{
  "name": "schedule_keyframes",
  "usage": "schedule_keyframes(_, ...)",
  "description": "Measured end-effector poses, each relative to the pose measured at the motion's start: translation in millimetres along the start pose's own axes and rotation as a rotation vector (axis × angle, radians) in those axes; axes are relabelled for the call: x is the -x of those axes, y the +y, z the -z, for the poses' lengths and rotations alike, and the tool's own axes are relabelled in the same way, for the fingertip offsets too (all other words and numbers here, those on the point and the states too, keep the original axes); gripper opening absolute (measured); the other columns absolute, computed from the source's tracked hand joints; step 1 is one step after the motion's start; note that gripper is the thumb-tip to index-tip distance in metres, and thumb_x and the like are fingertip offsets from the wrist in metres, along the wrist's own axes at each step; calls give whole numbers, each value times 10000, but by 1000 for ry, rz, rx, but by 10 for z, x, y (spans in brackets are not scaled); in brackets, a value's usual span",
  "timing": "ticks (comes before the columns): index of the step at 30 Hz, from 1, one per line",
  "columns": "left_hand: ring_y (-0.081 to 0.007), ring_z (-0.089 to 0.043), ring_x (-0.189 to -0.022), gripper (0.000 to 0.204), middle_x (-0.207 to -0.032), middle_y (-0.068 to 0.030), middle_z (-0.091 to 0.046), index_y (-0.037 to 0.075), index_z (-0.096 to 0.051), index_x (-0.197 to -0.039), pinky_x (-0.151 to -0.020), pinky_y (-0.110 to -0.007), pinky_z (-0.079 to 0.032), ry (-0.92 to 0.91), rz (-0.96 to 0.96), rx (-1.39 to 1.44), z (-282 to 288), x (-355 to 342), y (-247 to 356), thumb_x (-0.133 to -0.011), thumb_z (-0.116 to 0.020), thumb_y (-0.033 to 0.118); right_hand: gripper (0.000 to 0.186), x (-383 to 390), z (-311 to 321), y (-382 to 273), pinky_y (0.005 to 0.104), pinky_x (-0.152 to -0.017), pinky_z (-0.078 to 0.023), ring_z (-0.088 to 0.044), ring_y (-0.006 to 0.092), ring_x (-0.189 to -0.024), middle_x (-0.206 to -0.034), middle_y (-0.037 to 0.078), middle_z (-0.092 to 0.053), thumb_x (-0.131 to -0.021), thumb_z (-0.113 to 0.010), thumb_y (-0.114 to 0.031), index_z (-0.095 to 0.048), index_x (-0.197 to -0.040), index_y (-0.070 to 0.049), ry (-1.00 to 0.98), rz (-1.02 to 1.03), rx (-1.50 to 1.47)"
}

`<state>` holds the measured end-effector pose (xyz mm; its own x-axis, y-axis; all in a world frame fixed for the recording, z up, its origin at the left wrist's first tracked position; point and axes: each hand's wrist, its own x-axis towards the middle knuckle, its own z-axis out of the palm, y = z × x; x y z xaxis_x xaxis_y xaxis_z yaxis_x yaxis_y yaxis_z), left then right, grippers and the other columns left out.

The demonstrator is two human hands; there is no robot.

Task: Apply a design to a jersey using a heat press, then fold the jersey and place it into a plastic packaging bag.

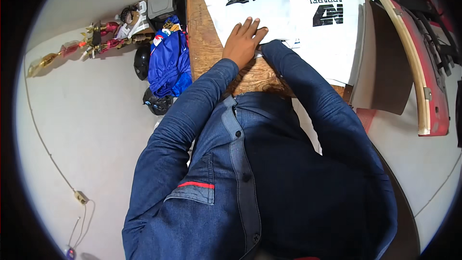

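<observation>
My left hand point(244, 41) lies flat, fingers together, on the near edge of a white printed bag point(250, 7) spread on a wooden table point(204, 43). My right hand is hidden: the blue denim sleeve ends under my left hand at the bag's edge. A second white bag with a black print point(332, 24) lies to the right of the first, overlapping it.
A blue cloth bundle point(168, 62) and a black helmet point(142, 60) lie on the floor left of the table, with trophies point(103, 38) behind. A red and cream machine point(423, 62) and a brown board point(382, 62) stand at right. A cable with a plug point(81, 196) runs across the floor.
</observation>
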<state>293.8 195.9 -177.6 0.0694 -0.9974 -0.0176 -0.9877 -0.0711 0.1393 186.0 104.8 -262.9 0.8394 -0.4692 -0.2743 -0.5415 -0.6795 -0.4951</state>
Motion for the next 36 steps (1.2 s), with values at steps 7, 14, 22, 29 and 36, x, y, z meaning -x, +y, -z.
schedule_keyframes(7, -362, -375, -1486, 562, -1554, -138, -491, 206, -470, -1497, -1170, -508, -342, 35, 37, 105, -42, -58, -35, -953, -554, 90, 505, -67, -51, -148, 531, -1027, -466, -625, 349, -1190, -1255, 152, -680, -932, -585, -496, -649, -1275, -131, -7, -21, 9)
schedule_keyframes(14, -317, -351, -1508, 699, -1620, -74, -413, 323, -455, -1546, -1192, -499, -336, -7, 15, 34, 42, -124, 99, -914, -550, 38, 509, -255, 61, 104, 529, -1035, -461, -622, 348, -1198, -1260, 150, -679, -932, -583, -504, -653, -1273, -133, 13, -48, 16)
schedule_keyframes(22, -403, -295, -1518, 766, -1631, -162, -363, 276, -330, -1614, -1200, -583, -276, 79, 103, 68, 127, -290, -5, -915, -614, 140, 513, -375, 196, 218, 527, -1045, -455, -618, 347, -1207, -1266, 148, -678, -933, -582, -513, -659, -1272, -136, 27, -76, 50)
schedule_keyframes(29, -391, -210, -1560, 693, -1671, -174, -289, 237, -400, -1588, -1215, -641, -199, -80, 43, 47, 93, -284, 8, -925, -579, 146, 517, 78, 196, 342, 525, -1054, -451, -614, 346, -1214, -1272, 146, -677, -933, -580, -521, -664, -1270, -138, -8, -56, 74)
schedule_keyframes(36, -409, -174, -1568, 813, -1663, -211, -262, 260, -320, -1616, -1225, -624, -201, -17, 118, 13, 47, -323, 1, -888, -647, 100, 521, -568, 127, 440, 523, -1063, -446, -611, 345, -1222, -1277, 145, -676, -933, -578, -529, -669, -1268, -140, -5, -113, 70)
